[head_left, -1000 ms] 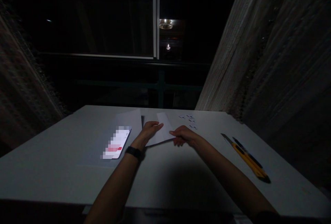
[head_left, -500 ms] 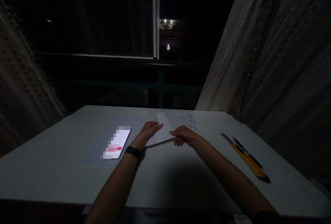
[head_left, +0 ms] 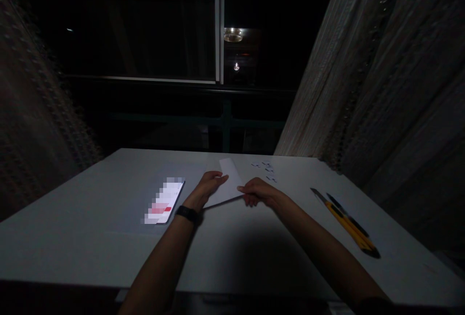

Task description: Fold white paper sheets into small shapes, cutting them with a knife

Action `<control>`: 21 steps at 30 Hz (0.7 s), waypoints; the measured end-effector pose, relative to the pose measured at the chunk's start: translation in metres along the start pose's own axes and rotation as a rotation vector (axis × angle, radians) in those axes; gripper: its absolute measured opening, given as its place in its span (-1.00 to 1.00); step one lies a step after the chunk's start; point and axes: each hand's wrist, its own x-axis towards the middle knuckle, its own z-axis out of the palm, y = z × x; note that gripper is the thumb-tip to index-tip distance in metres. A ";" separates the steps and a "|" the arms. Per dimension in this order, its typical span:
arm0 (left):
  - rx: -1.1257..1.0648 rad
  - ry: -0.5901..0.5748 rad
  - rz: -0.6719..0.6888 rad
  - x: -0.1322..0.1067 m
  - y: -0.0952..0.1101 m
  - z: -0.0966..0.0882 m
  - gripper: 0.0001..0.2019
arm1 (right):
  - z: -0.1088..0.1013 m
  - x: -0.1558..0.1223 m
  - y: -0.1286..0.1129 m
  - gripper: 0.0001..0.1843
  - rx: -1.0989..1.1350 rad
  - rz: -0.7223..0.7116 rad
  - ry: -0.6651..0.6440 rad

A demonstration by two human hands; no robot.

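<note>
A white sheet of paper [head_left: 229,179] is held between my two hands, just above the table. My left hand [head_left: 209,186] grips its left side with the thumb on top; a dark band circles that wrist. At the lower right corner, my right hand [head_left: 258,190] pinches the sheet between thumb and curled fingers. Beyond my right hand lie several small paper pieces [head_left: 269,170] with dark marks. Left of my left hand, a phone [head_left: 165,203] with a lit, partly pixelated screen rests on another pale sheet [head_left: 127,220].
A yellow utility knife [head_left: 347,225] with its blade out lies on the right of the white table [head_left: 72,228], beside a dark pen [head_left: 347,213]. Curtains [head_left: 327,63] hang on both sides, and a dark window [head_left: 145,34] stands behind the table.
Almost nothing differs. Both hands keep their grip on the sheet, with at most a very slight shift.
</note>
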 end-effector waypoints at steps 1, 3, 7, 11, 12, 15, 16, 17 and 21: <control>0.001 0.000 0.001 0.001 -0.001 0.000 -0.59 | 0.000 0.000 0.000 -0.54 -0.006 0.003 -0.001; 0.001 -0.018 0.000 0.002 -0.004 -0.001 -0.61 | 0.000 0.000 0.001 -0.54 -0.020 -0.005 -0.013; -0.025 -0.087 0.020 0.004 -0.008 -0.002 -0.63 | 0.004 -0.001 0.001 -0.53 -0.067 -0.055 -0.016; -0.007 -0.077 0.054 0.003 -0.006 -0.001 -0.63 | 0.008 -0.001 0.002 -0.54 -0.099 -0.085 -0.017; -0.004 -0.071 0.057 0.003 -0.005 0.000 -0.63 | 0.009 0.000 0.002 -0.54 -0.095 -0.093 -0.018; -0.026 -0.083 0.052 0.001 -0.002 0.003 -0.62 | 0.011 0.002 0.003 -0.53 -0.048 -0.169 0.037; -0.037 -0.092 0.048 0.001 -0.001 0.004 -0.61 | 0.011 0.002 0.003 -0.52 -0.031 -0.201 0.065; -0.042 -0.095 0.049 0.000 -0.001 0.005 -0.61 | 0.011 0.003 0.003 -0.52 -0.019 -0.226 0.090; -0.041 -0.072 0.079 -0.002 0.001 0.006 -0.63 | 0.013 0.003 0.002 -0.50 -0.005 -0.244 0.124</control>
